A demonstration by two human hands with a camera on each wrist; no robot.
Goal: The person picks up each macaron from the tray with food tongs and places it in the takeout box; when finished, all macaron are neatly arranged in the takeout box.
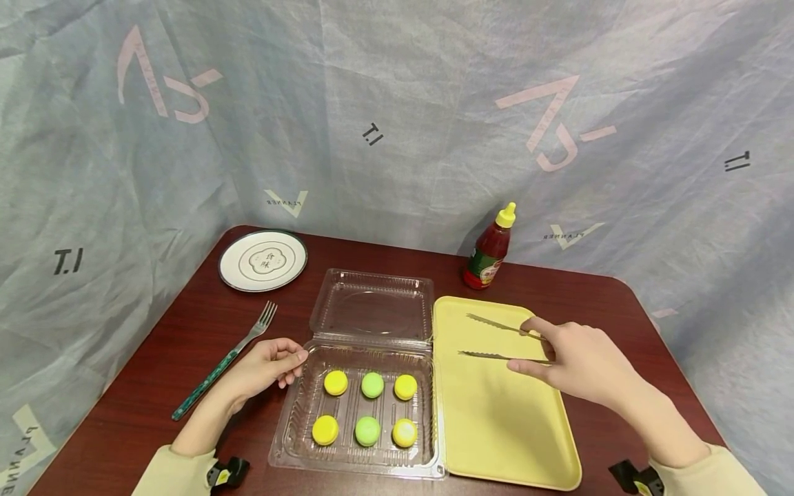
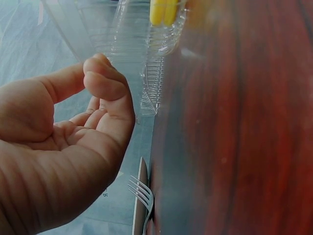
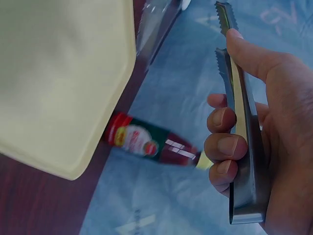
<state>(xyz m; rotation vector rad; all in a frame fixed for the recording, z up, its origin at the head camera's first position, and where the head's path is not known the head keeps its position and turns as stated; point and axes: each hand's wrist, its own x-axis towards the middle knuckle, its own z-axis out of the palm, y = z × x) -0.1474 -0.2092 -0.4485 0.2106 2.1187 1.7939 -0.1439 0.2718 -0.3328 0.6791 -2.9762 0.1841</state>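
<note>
A clear plastic clamshell box (image 1: 298, 441) lies with its lid (image 1: 372, 306) folded back. Inside its base sit several yellow macarons (image 1: 336, 383) and two green macarons (image 1: 372, 385), in two rows. With thumb and index finger, my left hand (image 1: 273, 365) pinches the box's rim near the hinge-side left corner; the left wrist view shows the fingertips meeting at the clear plastic. My right hand (image 1: 577, 358) grips metal tongs (image 3: 249, 161) over the yellow tray (image 1: 496, 434). Their serrated tips stand apart, with nothing between them.
To the left of the box lies a fork (image 1: 226, 362) with a green handle. A white plate (image 1: 242, 265) is at the table's back left corner. Behind the tray stands a red sauce bottle (image 1: 490, 251) with a yellow cap. Grey cloth (image 1: 397, 138) hangs behind the table.
</note>
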